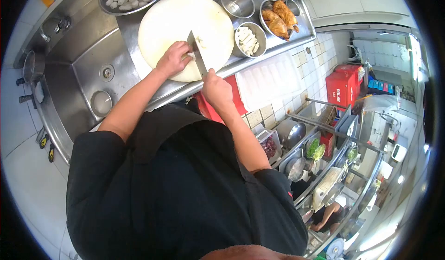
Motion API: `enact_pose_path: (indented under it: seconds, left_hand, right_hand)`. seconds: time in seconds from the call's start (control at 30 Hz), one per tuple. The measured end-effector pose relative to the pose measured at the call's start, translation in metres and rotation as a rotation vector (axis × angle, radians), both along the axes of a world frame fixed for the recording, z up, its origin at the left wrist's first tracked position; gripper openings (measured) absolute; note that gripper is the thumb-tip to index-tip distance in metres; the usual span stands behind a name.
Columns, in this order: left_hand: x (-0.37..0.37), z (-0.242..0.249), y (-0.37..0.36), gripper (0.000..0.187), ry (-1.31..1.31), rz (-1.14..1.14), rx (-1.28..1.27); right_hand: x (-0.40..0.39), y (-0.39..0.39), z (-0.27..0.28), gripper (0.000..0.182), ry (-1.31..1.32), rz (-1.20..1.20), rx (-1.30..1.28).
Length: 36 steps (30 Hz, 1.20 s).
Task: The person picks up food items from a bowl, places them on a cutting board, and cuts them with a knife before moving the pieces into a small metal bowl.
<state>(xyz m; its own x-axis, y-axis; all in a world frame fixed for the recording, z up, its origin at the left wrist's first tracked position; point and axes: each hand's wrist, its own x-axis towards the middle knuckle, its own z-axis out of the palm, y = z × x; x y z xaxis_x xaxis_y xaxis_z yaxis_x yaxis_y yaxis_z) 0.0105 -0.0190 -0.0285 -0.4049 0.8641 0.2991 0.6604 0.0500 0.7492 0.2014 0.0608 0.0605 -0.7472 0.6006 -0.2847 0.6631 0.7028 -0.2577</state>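
A: Where are our hands?

B: We look down at a round, pale cutting board on a steel counter. Our right hand is clamped around the handle end of a broad cleaver, at the board's near edge. The blade slants up and leftward over the board.

A: And our left?

B: Our left hand is just left of the blade, fingers bent together on a small pale piece that lies between fingertips and steel. We cannot tell how firmly they press it, nor what food it is.

A: What lies nearby?

B: Just right of the blade, a few pale bits sit on the board. Beside the board's right edge, a steel bowl holds white, stick-like pieces. Behind it is a steel pot; farther right, another bowl holds browned, roasted-looking birds.

A: And to our left?

B: At the board's far left, a wide bowl is full of rounded white pieces. A steel sink is set left of the counter. Well off to our right, beyond metal shelves, we see part of another person in dark clothing.
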Motion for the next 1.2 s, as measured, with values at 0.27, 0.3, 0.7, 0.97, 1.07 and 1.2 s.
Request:
enact_pose_path:
  seconds: [0.27,0.3,0.7,0.97,1.07,1.2]
  left_hand:
    - [0.005,-0.004,0.001,0.026,-0.079,0.077,0.028]
    - [0.005,-0.005,0.002,0.028,-0.11,0.07,-0.014]
    - [0.047,-0.015,0.061,0.046,0.151,0.274,-0.048]
    - [0.077,0.022,0.125,0.027,0.084,0.101,0.238]
    - [0.095,0.042,0.188,0.026,0.11,-0.087,0.327]
    - [0.095,0.015,0.255,0.032,0.091,-0.178,0.218]
  right_hand:
    - [0.033,0.04,0.048,0.033,0.256,-0.376,-0.509]
    - [0.034,0.042,0.055,0.032,0.299,-0.45,-0.608]
    - [0.045,0.012,-0.048,0.024,0.432,-0.509,-1.182]
    - [0.079,0.029,0.004,0.023,0.593,-0.616,-1.028]
    - [0.096,0.048,0.005,0.02,0.803,-0.816,-0.984]
    - [0.126,0.065,0.001,0.018,0.884,-0.971,-0.887]
